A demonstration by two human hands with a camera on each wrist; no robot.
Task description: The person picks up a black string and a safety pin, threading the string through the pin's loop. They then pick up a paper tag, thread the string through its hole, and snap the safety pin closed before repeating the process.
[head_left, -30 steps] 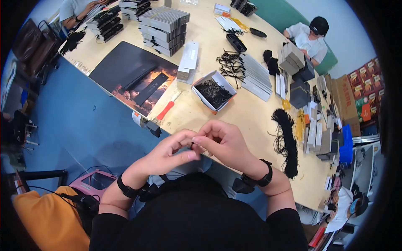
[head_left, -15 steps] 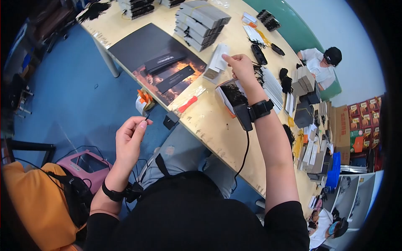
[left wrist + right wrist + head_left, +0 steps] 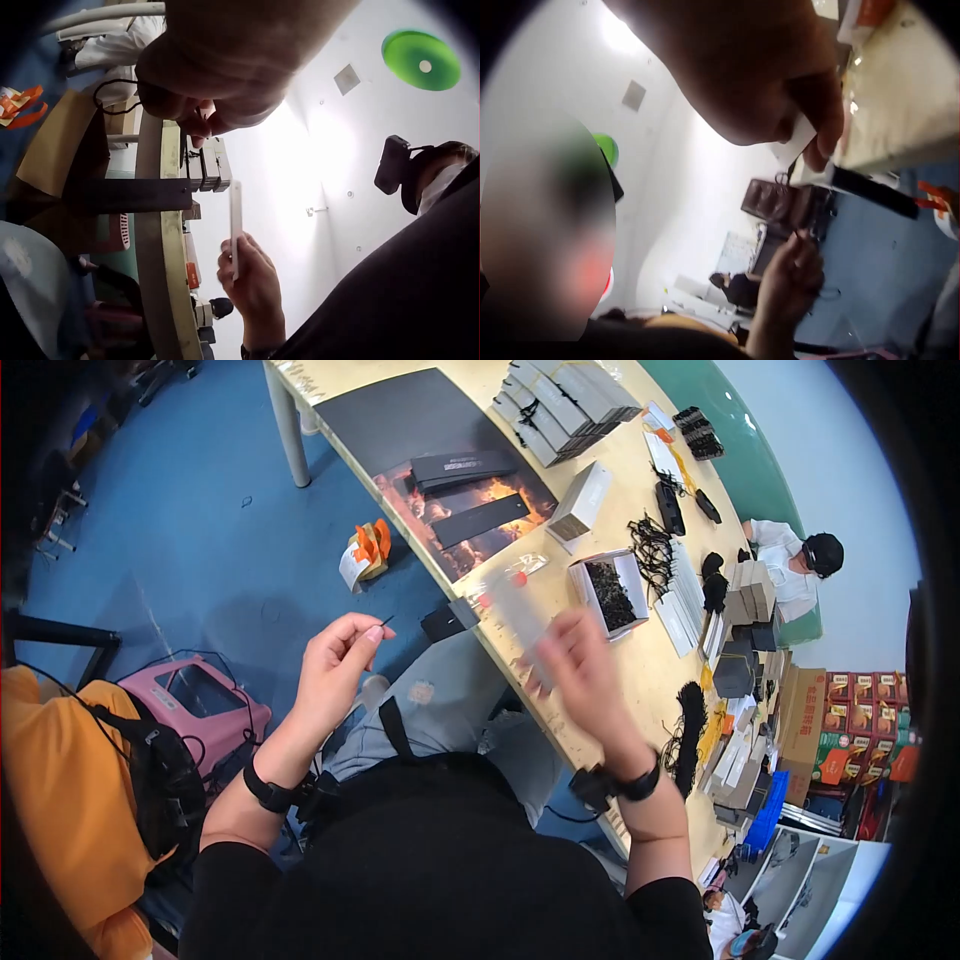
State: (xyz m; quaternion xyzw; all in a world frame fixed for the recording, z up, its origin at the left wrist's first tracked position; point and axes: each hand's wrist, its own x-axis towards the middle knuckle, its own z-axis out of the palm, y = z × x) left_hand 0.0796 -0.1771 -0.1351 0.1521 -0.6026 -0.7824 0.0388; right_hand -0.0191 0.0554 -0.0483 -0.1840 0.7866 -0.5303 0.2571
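Between thumb and fingers, my left hand (image 3: 340, 660) pinches a thin black cord (image 3: 388, 623), held off the table's near edge. A loop of that cord (image 3: 97, 94) hangs out past the hand in the left wrist view. My right hand (image 3: 585, 670), blurred, holds a flat pale card (image 3: 515, 610) by one end over the table edge. Seen edge-on in the left wrist view, the card (image 3: 237, 217) is thin and stands upright. The two hands are apart. A block of similar pale cards (image 3: 580, 505) lies on the table beyond the right hand.
A white box (image 3: 632, 575) of black cords sits right of the card block. Black strips (image 3: 480, 520) lie on a dark printed sheet (image 3: 385, 420). A red-handled tool (image 3: 518, 578) is partly behind the card. Bundled grey stacks (image 3: 560, 410) stand farther back. Another person (image 3: 790, 575) sits opposite.
My right hand went out to the card block and came back toward me with a card. The left hand moved left, away from the right, keeping the cord. The head view has turned.
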